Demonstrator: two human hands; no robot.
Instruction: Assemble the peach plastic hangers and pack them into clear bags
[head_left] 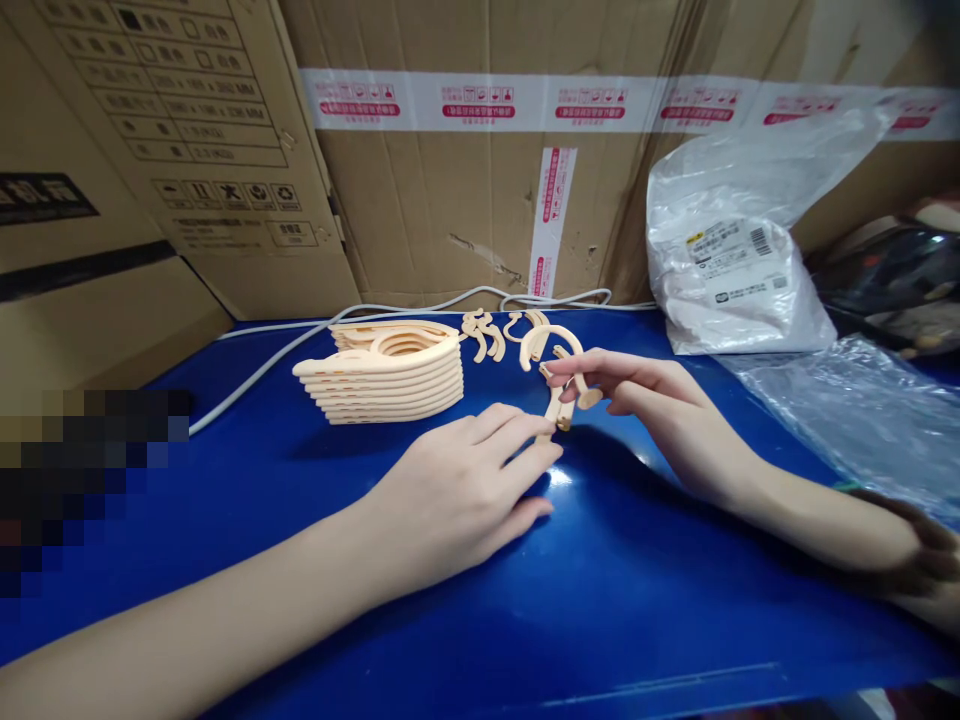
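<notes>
My right hand (645, 400) pinches a beige plastic hanger hook (576, 345), its curve pointing up and left and its round end near my fingers. Just below and behind it, two slim beige hanger arms (556, 400) stand or lie close together on the blue table; where they meet the hook is partly hidden. Reaching in from the left, my left hand (476, 480) has its fingers stretched out and apart, with the fingertips at the lower end of those arms. Whether it grips them I cannot make out. To its upper left lies a neat stack of folded beige hangers (386, 375).
Loose hooks (484, 335) and more hanger arms (536, 335) lie behind my hands. A white cable (262, 375) runs along the back of the blue table (600, 610). Cardboard boxes (450, 200) wall the rear and left. A labelled plastic bag (731, 270) stands at right.
</notes>
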